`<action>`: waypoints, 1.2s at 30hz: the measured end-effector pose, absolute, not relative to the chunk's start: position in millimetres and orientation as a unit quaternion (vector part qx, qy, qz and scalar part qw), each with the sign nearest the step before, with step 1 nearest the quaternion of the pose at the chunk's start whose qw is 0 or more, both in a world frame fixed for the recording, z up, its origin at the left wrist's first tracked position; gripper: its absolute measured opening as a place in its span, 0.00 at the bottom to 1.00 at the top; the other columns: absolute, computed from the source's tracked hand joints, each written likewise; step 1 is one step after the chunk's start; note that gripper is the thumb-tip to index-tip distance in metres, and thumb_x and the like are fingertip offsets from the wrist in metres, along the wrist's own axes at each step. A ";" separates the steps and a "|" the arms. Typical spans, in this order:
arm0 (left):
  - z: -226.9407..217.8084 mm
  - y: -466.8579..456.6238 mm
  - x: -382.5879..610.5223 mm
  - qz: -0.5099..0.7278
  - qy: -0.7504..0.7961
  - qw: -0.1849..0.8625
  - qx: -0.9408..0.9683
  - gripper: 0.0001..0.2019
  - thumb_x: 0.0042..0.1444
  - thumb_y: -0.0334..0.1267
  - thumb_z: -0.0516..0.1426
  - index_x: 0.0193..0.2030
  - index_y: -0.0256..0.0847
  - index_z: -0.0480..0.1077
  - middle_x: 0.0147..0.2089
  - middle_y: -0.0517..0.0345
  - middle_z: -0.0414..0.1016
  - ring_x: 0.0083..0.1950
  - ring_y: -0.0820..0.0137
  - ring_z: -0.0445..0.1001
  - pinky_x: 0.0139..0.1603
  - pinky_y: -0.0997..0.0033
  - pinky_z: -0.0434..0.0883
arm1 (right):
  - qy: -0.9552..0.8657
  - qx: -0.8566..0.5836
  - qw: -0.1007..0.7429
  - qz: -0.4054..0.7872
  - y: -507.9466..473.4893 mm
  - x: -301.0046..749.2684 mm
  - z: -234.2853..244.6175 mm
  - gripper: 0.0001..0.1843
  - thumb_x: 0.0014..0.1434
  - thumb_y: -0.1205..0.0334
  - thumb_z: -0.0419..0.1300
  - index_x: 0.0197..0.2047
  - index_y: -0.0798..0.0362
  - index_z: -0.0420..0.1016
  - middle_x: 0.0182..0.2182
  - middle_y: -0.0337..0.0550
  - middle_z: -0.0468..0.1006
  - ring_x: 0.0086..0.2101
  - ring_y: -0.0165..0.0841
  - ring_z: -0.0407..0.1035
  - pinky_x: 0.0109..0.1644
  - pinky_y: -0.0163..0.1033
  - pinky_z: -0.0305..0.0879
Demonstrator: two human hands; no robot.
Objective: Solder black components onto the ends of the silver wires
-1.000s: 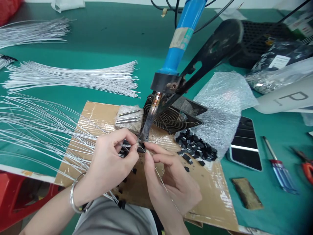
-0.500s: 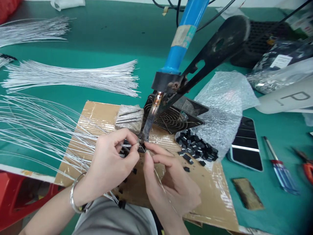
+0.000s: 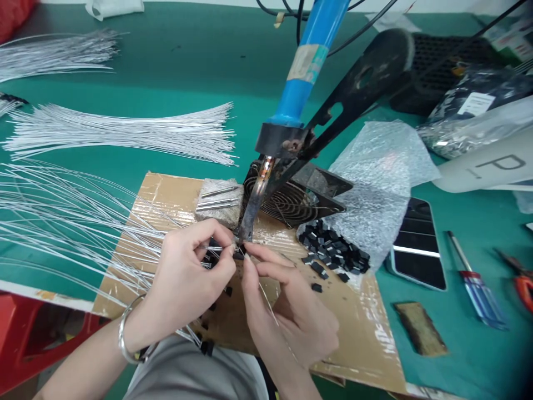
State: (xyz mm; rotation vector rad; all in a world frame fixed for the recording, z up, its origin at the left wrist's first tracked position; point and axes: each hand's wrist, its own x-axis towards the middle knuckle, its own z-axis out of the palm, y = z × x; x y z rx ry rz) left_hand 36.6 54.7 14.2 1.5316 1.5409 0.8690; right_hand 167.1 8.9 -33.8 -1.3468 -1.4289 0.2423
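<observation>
Thin wire (image 3: 275,318) is trailing from the pinched right hand (image 3: 291,311); the left hand (image 3: 194,272) is pinching a silvery strand (image 3: 215,248) beside the soldering iron (image 3: 291,100).

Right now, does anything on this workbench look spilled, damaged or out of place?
Nothing serious stands out. A few black pieces lie loose on the cardboard, apart from the main pile, so they look strayed. The blue iron's tip, close to the left hand and right hand, looks darkened, perhaps from heat.

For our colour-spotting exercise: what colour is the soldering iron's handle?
Blue: the soldering iron's handle shows best in the head view.
</observation>
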 end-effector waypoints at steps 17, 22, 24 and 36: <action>14.8 56.3 36.4 0.336 0.610 0.398 0.597 0.05 0.54 0.32 0.58 0.28 0.40 0.73 0.34 0.55 0.82 0.29 0.72 0.70 0.25 0.73 0.62 | -0.601 -0.558 0.561 0.110 10.5 167.0 -36.6 0.10 0.60 0.76 0.70 0.40 0.53 0.79 0.41 0.46 0.89 0.36 0.33 0.85 0.47 0.34 0.82; 15.2 55.2 36.4 0.345 0.606 0.399 0.596 0.05 0.55 0.32 0.58 0.28 0.40 0.73 0.34 0.55 0.82 0.31 0.70 0.73 0.27 0.73 0.64 | -0.597 -0.564 0.563 0.089 10.9 165.4 -35.2 0.10 0.60 0.74 0.71 0.40 0.50 0.80 0.41 0.44 0.90 0.34 0.35 0.86 0.43 0.37 0.84; 15.9 54.7 36.4 0.345 0.605 0.400 0.595 0.05 0.55 0.32 0.58 0.28 0.40 0.73 0.35 0.54 0.83 0.33 0.69 0.75 0.27 0.72 0.64 | -0.597 -0.563 0.564 0.091 11.1 165.2 -35.1 0.10 0.60 0.74 0.71 0.40 0.50 0.80 0.41 0.43 0.90 0.35 0.35 0.86 0.44 0.37 0.84; 15.1 54.3 35.9 0.342 0.604 0.396 0.601 0.05 0.54 0.32 0.58 0.28 0.40 0.73 0.34 0.56 0.82 0.29 0.72 0.71 0.25 0.73 0.61 | -0.600 -0.564 0.559 0.095 10.8 166.9 -33.8 0.09 0.60 0.74 0.71 0.39 0.52 0.79 0.41 0.44 0.90 0.34 0.32 0.85 0.44 0.34 0.82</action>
